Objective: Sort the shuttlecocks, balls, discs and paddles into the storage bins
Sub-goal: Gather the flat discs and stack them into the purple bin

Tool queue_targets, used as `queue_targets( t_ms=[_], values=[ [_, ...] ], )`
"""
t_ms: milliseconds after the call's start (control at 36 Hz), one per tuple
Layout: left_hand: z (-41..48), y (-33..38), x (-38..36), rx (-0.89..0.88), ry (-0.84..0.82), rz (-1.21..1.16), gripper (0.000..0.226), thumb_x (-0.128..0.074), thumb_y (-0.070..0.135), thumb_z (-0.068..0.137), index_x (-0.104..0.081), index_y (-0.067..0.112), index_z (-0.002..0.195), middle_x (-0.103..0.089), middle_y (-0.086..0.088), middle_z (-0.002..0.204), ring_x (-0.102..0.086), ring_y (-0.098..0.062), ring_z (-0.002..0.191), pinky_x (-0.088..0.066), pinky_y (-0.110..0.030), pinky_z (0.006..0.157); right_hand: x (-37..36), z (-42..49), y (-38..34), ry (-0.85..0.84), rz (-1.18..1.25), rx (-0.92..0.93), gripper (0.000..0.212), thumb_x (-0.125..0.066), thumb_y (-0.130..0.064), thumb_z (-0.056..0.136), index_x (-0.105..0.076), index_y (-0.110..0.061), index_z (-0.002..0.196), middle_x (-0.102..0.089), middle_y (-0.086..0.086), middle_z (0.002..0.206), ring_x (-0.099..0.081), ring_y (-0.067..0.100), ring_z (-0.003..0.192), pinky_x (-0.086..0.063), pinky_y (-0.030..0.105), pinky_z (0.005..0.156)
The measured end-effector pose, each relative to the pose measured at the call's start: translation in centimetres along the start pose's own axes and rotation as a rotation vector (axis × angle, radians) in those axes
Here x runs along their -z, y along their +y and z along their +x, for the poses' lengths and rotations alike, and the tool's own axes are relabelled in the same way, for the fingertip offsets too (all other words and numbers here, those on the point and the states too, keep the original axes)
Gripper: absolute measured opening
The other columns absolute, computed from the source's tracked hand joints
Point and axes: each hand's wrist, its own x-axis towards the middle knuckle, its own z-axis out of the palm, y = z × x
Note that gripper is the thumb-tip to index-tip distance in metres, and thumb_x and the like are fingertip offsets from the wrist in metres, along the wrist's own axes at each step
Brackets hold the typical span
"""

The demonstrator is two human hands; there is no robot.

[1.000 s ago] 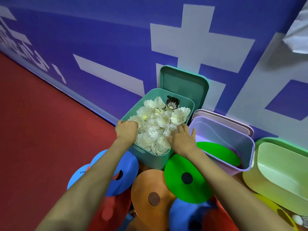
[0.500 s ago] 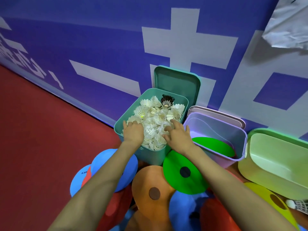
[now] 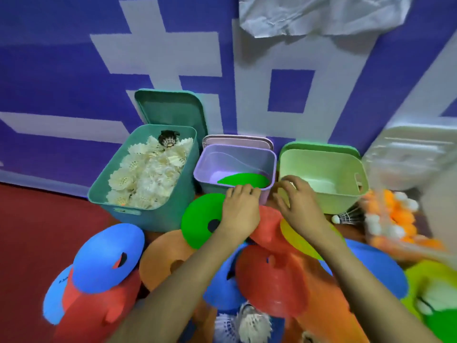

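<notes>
Though the sorting is under way, a lot is left to do, and the purple bin is the best place to count from. Left of it, the teal bin is piled high with white shuttlecocks, so that part looks nearly done. Inside the purple bin lies a lone disc, green and flat on the bottom. Right of it, the green bin shows nothing inside. Further right, orange and white balls wait in a blurry heap, and a loose shuttlecock lies near them. In front of the purple bin the floor discs lie in a big mess of blue, red, orange, yellow and green, with a few more shuttlecocks among them. I see no paddles. The left hand sits just in front of the purple bin, over the edge of a green disc and a red disc. Its fingers are bent and close together, and I cannot tell if they hold a disc. The right hand is by the purple bin's front right corner, fingers spread and bent like a claw, with nothing in them that I can see. I think the discs go next.
</notes>
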Motion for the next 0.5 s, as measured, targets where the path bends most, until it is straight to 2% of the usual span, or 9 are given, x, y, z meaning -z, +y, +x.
queue_targets(
  t_ms=[83,167,278,361,444,500],
  values=[
    [0.7,5.0,-1.6,-0.091,-0.097,-0.116,0.028,-0.061,0.012,0.076,-0.065,0.013,0.104,-0.065,-0.008,0.099,-0.06,-0.031,0.097,-0.047,-0.038,0.081,1.7,-3.4,4.8,-0.002,-0.04,-0.117,0.025,-0.068,-0.012,0.078,-0.064,-0.005,0.101,-0.06,0.014,0.1,-0.06,0.036,0.092,-0.049,0.041,0.082],
    [1.8,9.7,-2.8,-0.169,-0.235,-0.17,0.036,-0.049,0.012,0.087,-0.055,0.013,0.122,-0.057,-0.009,0.119,-0.05,-0.031,0.115,-0.04,-0.039,0.094,2.8,-6.2,9.1,-0.034,-0.061,-0.274,0.025,-0.07,-0.01,0.078,-0.065,-0.004,0.101,-0.061,0.016,0.1,-0.059,0.038,0.092,-0.049,0.042,0.082],
    [3.7,14.6,-4.9,-0.235,-0.341,-0.236,0.035,-0.048,0.01,0.089,-0.055,0.011,0.122,-0.054,-0.011,0.121,-0.047,-0.03,0.118,-0.04,-0.039,0.094,3.0,-8.3,13.5,-0.127,-0.039,-0.501,0.023,-0.065,-0.009,0.083,-0.062,0.002,0.102,-0.058,0.022,0.103,-0.056,0.041,0.097,-0.046,0.045,0.084],
    [5.2,17.0,-6.7,-0.269,-0.421,-0.246,0.033,-0.046,0.008,0.088,-0.055,0.008,0.121,-0.054,-0.012,0.122,-0.047,-0.031,0.119,-0.041,-0.04,0.095,2.6,-8.5,15.4,-0.171,0.035,-0.588,0.028,-0.059,-0.011,0.09,-0.057,0.003,0.114,-0.053,0.024,0.117,-0.052,0.04,0.11,-0.039,0.042,0.092],
    [6.7,18.2,-8.4,-0.26,-0.504,-0.219,0.032,-0.044,0.007,0.089,-0.054,0.006,0.12,-0.052,-0.013,0.124,-0.046,-0.032,0.121,-0.041,-0.039,0.095,1.5,-7.9,16.4,-0.194,0.103,-0.641,0.048,-0.055,-0.009,0.091,-0.04,0.001,0.136,-0.037,0.024,0.139,-0.042,0.037,0.126,-0.034,0.038,0.1],
    [7.6,18.5,-9.4,-0.243,-0.559,-0.208,0.032,-0.045,0.008,0.09,-0.054,0.006,0.12,-0.052,-0.014,0.126,-0.046,-0.032,0.122,-0.042,-0.04,0.095,0.5,-7.2,16.8,-0.203,0.092,-0.686,0.06,-0.052,-0.01,0.09,-0.028,-0.004,0.144,-0.029,0.021,0.145,-0.037,0.037,0.13,-0.034,0.04,0.103]
  ],
)
